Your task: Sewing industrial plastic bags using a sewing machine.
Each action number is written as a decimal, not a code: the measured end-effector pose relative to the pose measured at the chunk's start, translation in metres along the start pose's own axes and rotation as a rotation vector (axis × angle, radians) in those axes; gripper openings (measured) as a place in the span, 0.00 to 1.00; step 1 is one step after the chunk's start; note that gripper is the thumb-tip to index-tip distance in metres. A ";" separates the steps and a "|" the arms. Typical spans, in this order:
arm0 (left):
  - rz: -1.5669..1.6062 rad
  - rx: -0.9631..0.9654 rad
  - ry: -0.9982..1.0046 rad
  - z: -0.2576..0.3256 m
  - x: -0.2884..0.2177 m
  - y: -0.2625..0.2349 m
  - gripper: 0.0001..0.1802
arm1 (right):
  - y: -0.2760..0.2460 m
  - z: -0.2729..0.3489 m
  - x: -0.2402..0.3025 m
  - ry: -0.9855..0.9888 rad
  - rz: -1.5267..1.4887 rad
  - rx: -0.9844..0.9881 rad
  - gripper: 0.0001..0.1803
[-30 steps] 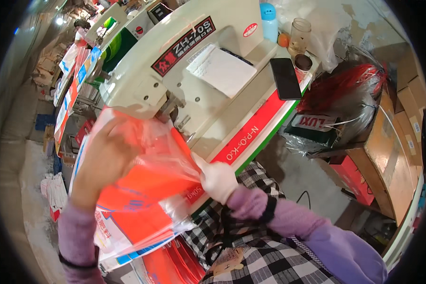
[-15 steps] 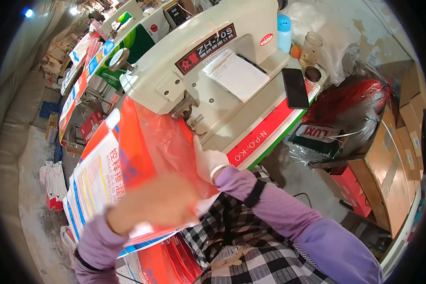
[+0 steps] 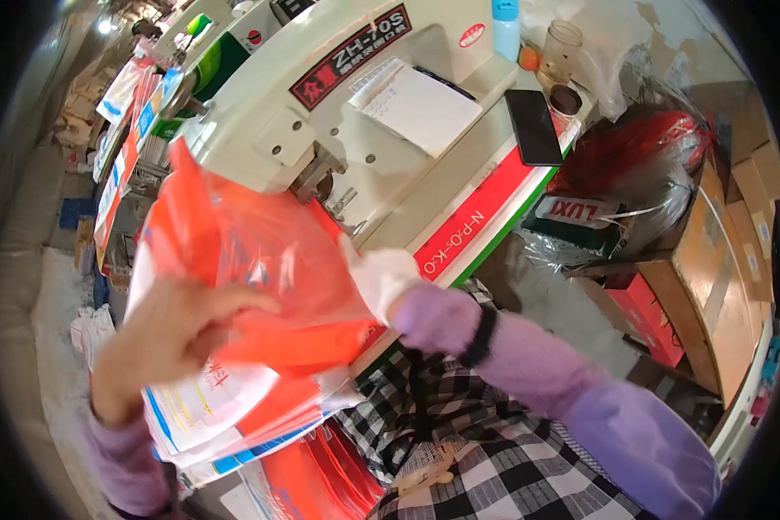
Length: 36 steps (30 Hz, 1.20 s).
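A red-orange plastic sack [image 3: 277, 260] spreads, wrinkled and partly see-through, at the left end of the counter [image 3: 487, 201], its far right edge just beside the metal foot of a pale sewing machine [image 3: 234, 147]. White, blue and red printed sacking [image 3: 204, 407] shows beneath it on the near side; whether that belongs to the same sack cannot be told.

The bare left hand [image 3: 169, 334] is over the sack's left part, blurred, thumb and fingers curved toward the right — whether its grip holds any plastic cannot be told. The right hand [image 3: 386, 276], in a white glove, lies against the sack's right edge, near the machine; its fingertips touch the plastic, but whether the grip is pinched shut cannot be made out.

Nearer still, a stack of red sacks [image 3: 325, 477] sits below the printed sacking, left of a black-and-white checked garment [image 3: 511, 451].

To the far right, an open notepad [image 3: 420, 106] rests on the machine's base, with a black phone [image 3: 533, 127] to its right. Beyond the phone stand a dark-topped jar [image 3: 566, 100], a glass jar [image 3: 561, 50] and a light-blue bottle [image 3: 506, 30] — an orange fruit [image 3: 529, 58] between the last two.
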<state>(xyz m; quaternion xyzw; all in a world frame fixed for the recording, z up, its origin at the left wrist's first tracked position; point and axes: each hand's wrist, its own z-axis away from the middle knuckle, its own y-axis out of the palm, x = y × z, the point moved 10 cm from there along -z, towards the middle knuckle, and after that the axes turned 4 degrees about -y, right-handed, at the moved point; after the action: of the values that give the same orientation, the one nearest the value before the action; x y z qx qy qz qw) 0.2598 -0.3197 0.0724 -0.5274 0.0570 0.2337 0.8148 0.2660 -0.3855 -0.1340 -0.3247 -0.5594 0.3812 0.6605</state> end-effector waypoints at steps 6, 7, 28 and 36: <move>-0.298 0.116 0.100 -0.063 -0.136 0.174 0.23 | 0.028 -0.096 -0.011 0.228 -0.071 -0.064 0.35; -0.126 -0.135 0.256 -0.060 -0.135 0.117 0.25 | 0.018 -0.079 -0.009 0.183 -0.064 -0.080 0.35; -1.197 -1.155 -0.837 0.462 0.017 -0.049 0.14 | -0.062 0.121 0.049 -0.725 -0.772 -0.545 0.20; 0.205 -0.895 -0.274 0.136 -0.023 0.042 0.12 | 0.036 0.136 0.073 -0.622 -0.844 -0.027 0.12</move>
<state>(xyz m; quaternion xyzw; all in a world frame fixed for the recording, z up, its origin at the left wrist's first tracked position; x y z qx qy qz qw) 0.1997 -0.1925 0.1047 -0.7825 -0.1055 0.3818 0.4804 0.1328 -0.3042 -0.1065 0.0491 -0.8159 0.1531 0.5553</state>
